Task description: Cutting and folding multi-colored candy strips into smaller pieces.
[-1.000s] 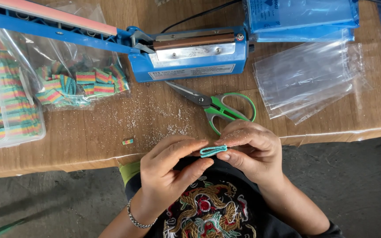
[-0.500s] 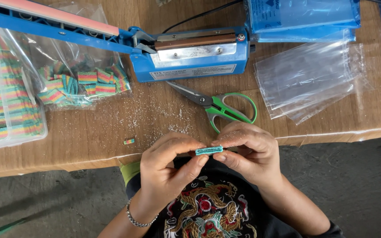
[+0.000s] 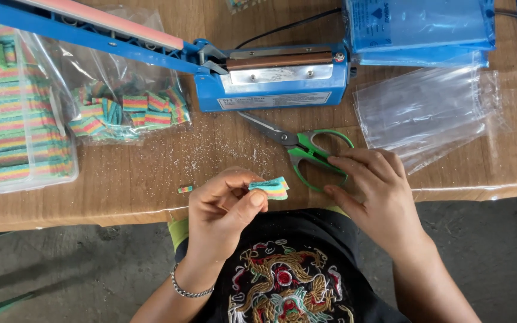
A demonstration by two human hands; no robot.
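Note:
My left hand (image 3: pixel 222 206) pinches a small rainbow-striped candy strip (image 3: pixel 272 186) between thumb and fingers, just over the table's front edge. My right hand (image 3: pixel 371 185) has its fingers spread and rests on the green handles of the scissors (image 3: pixel 306 149), which lie flat on the wooden table (image 3: pixel 139 179) with the blades pointing up-left. A tiny striped scrap (image 3: pixel 185 189) lies near the front edge, left of my left hand.
A blue heat sealer (image 3: pixel 270 78) with its long arm raised stands at the back. A clear bag of cut striped pieces (image 3: pixel 124 110) and a clear box of striped strips (image 3: pixel 13 119) sit left. Empty clear bags (image 3: pixel 432 113) lie right, under blue packets (image 3: pixel 420 27).
My right hand has let go of the candy strip and moved right onto the scissor handles. My left hand now holds the strip alone.

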